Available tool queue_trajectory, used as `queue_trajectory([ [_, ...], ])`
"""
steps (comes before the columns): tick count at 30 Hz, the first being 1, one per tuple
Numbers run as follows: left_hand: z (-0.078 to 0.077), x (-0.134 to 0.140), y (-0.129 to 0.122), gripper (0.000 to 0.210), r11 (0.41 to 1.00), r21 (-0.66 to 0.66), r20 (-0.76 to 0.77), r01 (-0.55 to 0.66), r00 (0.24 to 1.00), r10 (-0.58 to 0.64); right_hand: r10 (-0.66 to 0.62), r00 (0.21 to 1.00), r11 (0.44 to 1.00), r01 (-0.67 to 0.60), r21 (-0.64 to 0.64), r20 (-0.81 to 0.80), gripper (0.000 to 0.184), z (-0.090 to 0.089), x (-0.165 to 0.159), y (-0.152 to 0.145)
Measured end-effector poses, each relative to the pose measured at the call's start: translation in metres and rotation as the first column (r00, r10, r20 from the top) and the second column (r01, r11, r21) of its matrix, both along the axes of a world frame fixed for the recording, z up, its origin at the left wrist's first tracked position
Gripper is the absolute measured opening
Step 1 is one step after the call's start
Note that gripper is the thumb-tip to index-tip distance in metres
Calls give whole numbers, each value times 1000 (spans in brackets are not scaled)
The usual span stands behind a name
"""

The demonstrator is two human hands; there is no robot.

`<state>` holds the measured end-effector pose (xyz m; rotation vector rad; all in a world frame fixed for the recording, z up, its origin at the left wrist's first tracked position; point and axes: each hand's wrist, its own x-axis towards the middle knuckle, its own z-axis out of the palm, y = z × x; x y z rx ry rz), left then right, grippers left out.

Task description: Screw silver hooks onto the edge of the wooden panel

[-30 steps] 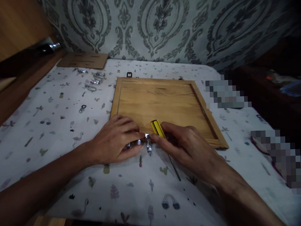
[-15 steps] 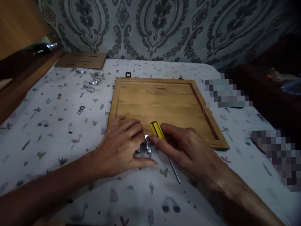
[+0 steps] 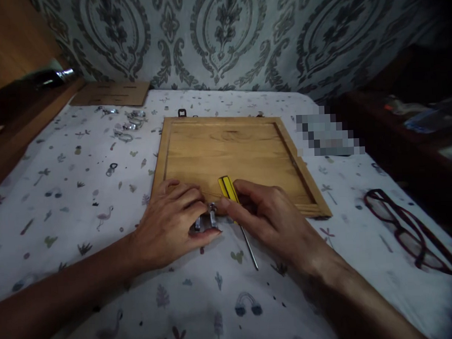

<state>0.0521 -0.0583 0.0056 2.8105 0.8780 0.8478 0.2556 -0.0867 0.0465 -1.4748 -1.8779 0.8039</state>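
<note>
A framed wooden panel (image 3: 225, 149), like a small cabinet door, lies flat on the table. At its near edge is a shiny metal fitting (image 3: 213, 215) with two prongs pointing towards me. My left hand (image 3: 176, 218) curls around the fitting, fingers over the panel's edge and thumb on the near side; the exact contact is partly hidden. Just to the right, my right hand (image 3: 270, 215) is closed on a screwdriver (image 3: 229, 190) with a yellow and black handle. The screwdriver's thin shaft slants down towards me, its tip away from the fitting.
Several shiny metal fittings (image 3: 131, 121) lie at the back left, near a brown cardboard piece (image 3: 110, 94). A small metal piece (image 3: 112, 169) rests left of the panel. Eyeglasses (image 3: 402, 230) sit on the right, with a blurred-out item (image 3: 326, 134) behind them. A patterned wall stands behind.
The whole view has shifted slightly, so things appear further left, and the eyeglasses now show clearly. Both hands keep nearly the same places around the fitting and the screwdriver.
</note>
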Motion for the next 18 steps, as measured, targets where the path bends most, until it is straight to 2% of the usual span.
queue_trajectory([
  [3,0,-1,1,31,1000,1,-4,5,1000,-5,-147,967,985,161,54,-209,30,2,1,-2],
  [6,0,-2,2,29,1000,-11,-11,18,1000,-18,-247,863,947,312,81,-441,23,5,0,-5],
  [8,0,-3,2,28,1000,-23,-19,21,1000,-21,-262,799,918,379,116,-541,19,6,-3,-7],
  [10,0,-3,2,28,999,-33,-19,23,1000,-24,-254,783,901,405,156,-567,17,6,-6,-8],
  [15,0,-2,2,29,1000,-24,-5,18,1000,-18,-258,840,897,392,205,-477,20,1,-10,-12],
  [18,0,-2,1,28,1000,-28,-12,8,1000,-8,-256,842,894,393,216,-474,22,-1,-10,-13],
])
